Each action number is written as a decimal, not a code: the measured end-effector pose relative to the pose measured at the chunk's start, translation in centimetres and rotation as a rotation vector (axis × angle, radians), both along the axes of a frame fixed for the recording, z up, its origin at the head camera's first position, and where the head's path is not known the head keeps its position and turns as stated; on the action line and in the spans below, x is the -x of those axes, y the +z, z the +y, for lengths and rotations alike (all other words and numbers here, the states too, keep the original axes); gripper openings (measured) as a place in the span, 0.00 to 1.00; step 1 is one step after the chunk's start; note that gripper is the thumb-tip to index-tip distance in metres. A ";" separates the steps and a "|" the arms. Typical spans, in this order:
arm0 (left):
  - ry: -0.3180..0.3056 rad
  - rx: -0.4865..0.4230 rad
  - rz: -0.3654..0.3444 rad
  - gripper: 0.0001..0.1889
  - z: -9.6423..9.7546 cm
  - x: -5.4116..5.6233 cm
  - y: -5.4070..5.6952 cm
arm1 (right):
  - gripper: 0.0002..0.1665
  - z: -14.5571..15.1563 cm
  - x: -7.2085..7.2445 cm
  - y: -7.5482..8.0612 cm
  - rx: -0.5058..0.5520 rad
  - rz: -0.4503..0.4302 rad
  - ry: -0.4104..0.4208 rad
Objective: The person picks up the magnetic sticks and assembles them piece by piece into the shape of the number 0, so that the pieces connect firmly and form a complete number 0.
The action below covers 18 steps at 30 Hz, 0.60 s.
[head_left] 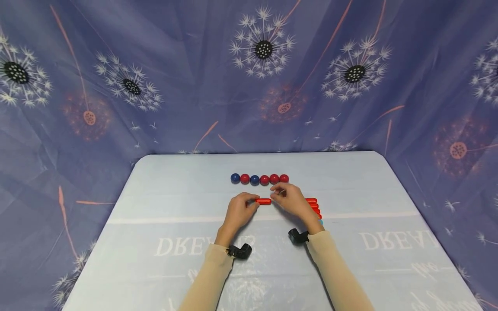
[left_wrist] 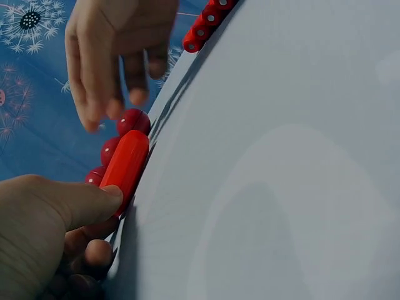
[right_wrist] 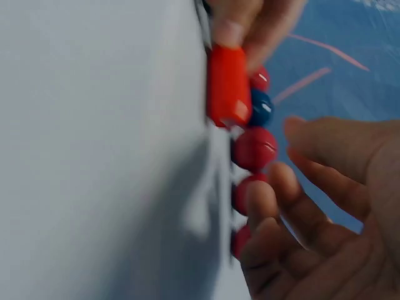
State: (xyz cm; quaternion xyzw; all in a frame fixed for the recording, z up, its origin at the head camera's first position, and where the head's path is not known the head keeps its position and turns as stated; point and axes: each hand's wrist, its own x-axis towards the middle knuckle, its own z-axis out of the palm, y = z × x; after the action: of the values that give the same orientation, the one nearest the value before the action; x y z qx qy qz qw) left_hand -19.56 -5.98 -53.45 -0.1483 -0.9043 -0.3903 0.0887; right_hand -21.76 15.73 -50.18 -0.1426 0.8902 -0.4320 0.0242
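Note:
My left hand (head_left: 239, 211) pinches one end of a short red faceted stick (head_left: 263, 201) between thumb and fingers. In the left wrist view the stick (left_wrist: 127, 164) points away from the thumb, low over the white table top. My right hand (head_left: 291, 201) hovers just right of the stick's free end, its fingers loosely bent with nothing between them. The right wrist view shows a gap between that hand's thumb and fingertips, beside the red balls (right_wrist: 255, 149). Behind both hands lies a row of glossy balls, some blue (head_left: 235, 178) and some red (head_left: 284, 178).
Several more red sticks (head_left: 313, 206) lie side by side, partly hidden behind the right forearm; their ends show silvery dots in the left wrist view. A light blue piece (head_left: 320, 222) peeks out there. The white table (head_left: 155, 194) ends at a patterned blue cloth (head_left: 186, 86).

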 end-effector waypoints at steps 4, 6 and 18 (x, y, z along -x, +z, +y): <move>-0.007 -0.017 -0.014 0.11 0.1 0.0 0.1 | 0.19 1.1 0.6 1.4 0.057 0.028 -0.124; -0.006 -0.026 -0.018 0.11 0.1 0.0 0.2 | 0.23 1.5 1.0 1.8 0.055 0.021 -0.174; 0.028 -0.032 -0.040 0.11 0.0 -0.3 0.2 | 0.32 0.9 3.2 0.5 0.004 -0.039 -0.333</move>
State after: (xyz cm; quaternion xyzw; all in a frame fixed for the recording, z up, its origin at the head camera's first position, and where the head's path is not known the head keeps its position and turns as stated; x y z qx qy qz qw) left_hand -19.27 -5.96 -53.28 -0.1263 -0.9015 -0.4063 0.0785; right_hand -24.91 16.62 -49.65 0.0152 0.8999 -0.4346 -0.0308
